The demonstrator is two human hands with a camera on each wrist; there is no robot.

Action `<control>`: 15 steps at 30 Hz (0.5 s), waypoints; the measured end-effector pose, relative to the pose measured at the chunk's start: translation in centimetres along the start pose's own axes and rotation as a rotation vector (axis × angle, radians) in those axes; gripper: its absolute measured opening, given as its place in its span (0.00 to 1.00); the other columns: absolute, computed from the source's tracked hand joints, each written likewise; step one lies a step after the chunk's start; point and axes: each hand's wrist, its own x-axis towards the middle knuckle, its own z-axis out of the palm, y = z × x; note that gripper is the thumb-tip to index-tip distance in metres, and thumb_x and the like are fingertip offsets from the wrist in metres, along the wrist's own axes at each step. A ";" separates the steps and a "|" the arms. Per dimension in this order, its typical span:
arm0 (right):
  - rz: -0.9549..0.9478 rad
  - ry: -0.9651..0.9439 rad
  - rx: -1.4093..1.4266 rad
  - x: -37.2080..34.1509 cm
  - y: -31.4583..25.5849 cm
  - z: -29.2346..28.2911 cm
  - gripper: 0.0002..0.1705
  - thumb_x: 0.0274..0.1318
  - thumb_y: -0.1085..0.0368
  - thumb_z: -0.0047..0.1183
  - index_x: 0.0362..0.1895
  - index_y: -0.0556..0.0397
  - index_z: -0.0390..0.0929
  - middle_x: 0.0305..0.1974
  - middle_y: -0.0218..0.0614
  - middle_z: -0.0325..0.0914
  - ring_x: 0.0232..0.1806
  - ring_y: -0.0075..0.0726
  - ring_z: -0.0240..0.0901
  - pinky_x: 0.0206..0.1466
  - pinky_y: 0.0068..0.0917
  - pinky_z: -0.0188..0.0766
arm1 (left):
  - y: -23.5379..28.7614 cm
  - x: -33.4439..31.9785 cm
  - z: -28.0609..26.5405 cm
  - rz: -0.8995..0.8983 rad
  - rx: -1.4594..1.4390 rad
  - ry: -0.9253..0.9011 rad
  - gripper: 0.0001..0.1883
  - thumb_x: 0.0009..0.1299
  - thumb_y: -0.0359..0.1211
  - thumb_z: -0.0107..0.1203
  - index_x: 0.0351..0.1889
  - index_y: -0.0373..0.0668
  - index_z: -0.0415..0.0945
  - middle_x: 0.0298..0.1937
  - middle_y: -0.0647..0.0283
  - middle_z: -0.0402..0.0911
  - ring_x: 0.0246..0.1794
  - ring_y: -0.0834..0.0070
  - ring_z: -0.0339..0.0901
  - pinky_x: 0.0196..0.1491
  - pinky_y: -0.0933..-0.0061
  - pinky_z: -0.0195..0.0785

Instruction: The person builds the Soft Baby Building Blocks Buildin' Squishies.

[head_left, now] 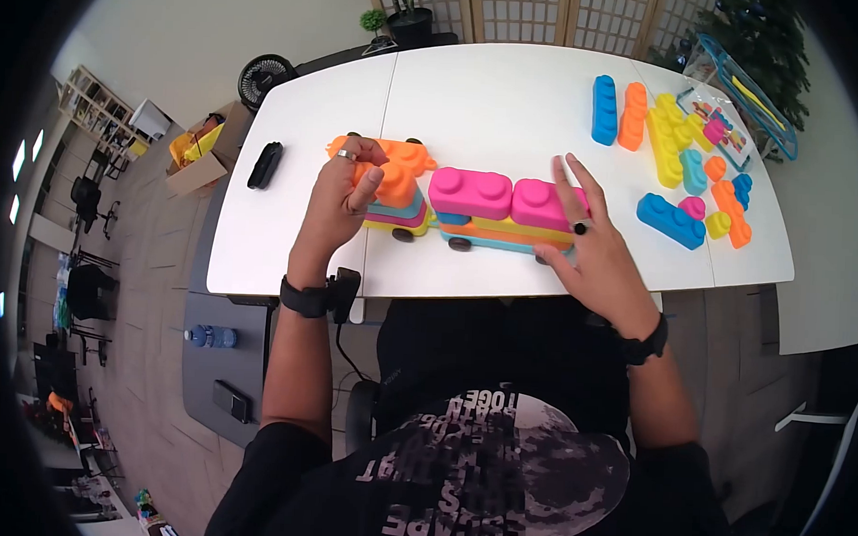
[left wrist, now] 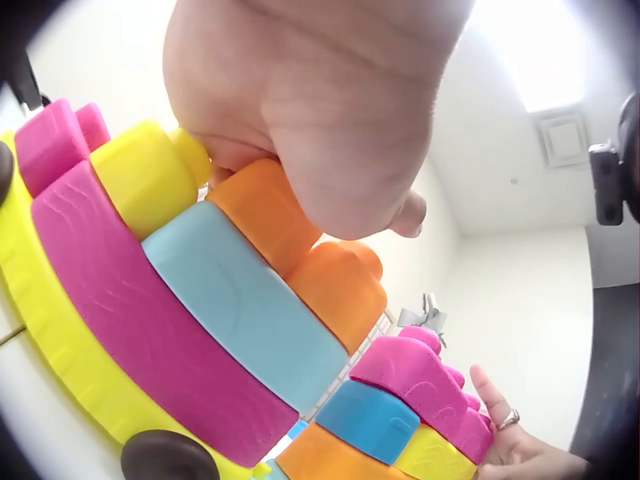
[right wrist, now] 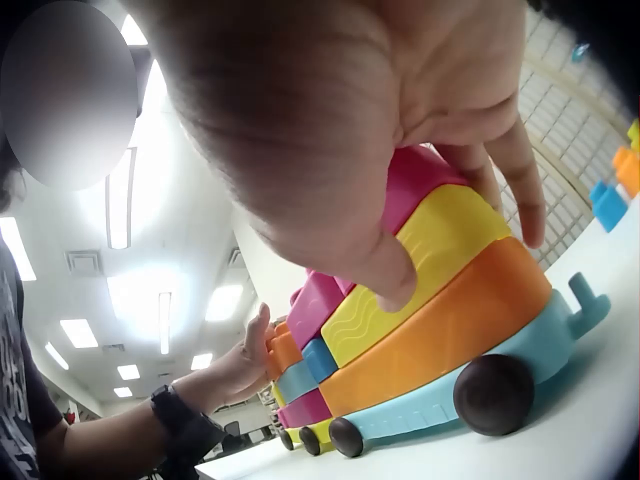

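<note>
My left hand (head_left: 342, 194) curls round an orange block (head_left: 396, 185) on top of the left block car, its thumb on the near side. Light blue and magenta layers sit below on a yellow wheeled base (left wrist: 75, 355); yellow and pink blocks (left wrist: 55, 145) top its far end in the left wrist view. Coupled on the right is a second car with pink blocks (head_left: 469, 192) over yellow, blue and orange ones on a light blue wheeled base (right wrist: 430, 420). Over its right end my right hand (head_left: 599, 260) spreads, fingers extended, thumb against a yellow block (right wrist: 440, 260).
An orange wheeled base (head_left: 409, 157) stands behind the left car. Several loose blocks, including a long blue one (head_left: 672, 222) and a yellow one (head_left: 667, 144), lie at the table's right, near a clear bag (head_left: 716, 122). A black case (head_left: 264, 166) lies at the left.
</note>
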 end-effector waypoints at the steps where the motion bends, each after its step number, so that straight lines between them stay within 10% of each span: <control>1: -0.053 0.020 0.058 0.2 0.1 -0.3 0.59 0.65 0.64 0.69 0.92 0.37 0.47 0.85 0.60 0.54 0.81 0.69 0.64 0.81 0.49 0.68 | -0.1 0.0 -0.2 0.001 0.036 0.012 0.23 0.80 0.49 0.65 0.52 0.36 0.77 0.44 0.55 0.86 0.45 0.63 0.84 0.53 0.65 0.77; 6: 0.048 -0.087 0.171 1.3 4.2 -4.9 0.46 0.79 0.46 0.57 0.90 0.46 0.54 0.80 0.62 0.67 0.82 0.62 0.65 0.84 0.43 0.60 | -0.8 0.5 0.8 0.037 0.140 0.059 0.19 0.80 0.44 0.66 0.50 0.36 0.79 0.44 0.55 0.86 0.44 0.65 0.84 0.53 0.67 0.76; 7: 0.129 -0.094 0.129 1.5 4.5 -5.9 0.42 0.81 0.44 0.55 0.89 0.46 0.59 0.78 0.62 0.70 0.81 0.61 0.67 0.83 0.43 0.62 | -1.1 0.4 0.4 0.069 0.156 0.034 0.14 0.84 0.39 0.63 0.54 0.39 0.75 0.43 0.67 0.80 0.35 0.84 0.74 0.39 0.79 0.71; 15: 0.349 -0.261 -0.175 -2.8 10.0 -7.2 0.41 0.74 0.46 0.63 0.85 0.44 0.68 0.58 0.59 0.81 0.61 0.61 0.80 0.68 0.44 0.74 | -1.0 0.3 1.3 0.062 0.131 0.080 0.15 0.83 0.34 0.62 0.58 0.38 0.72 0.50 0.61 0.80 0.43 0.79 0.78 0.42 0.77 0.75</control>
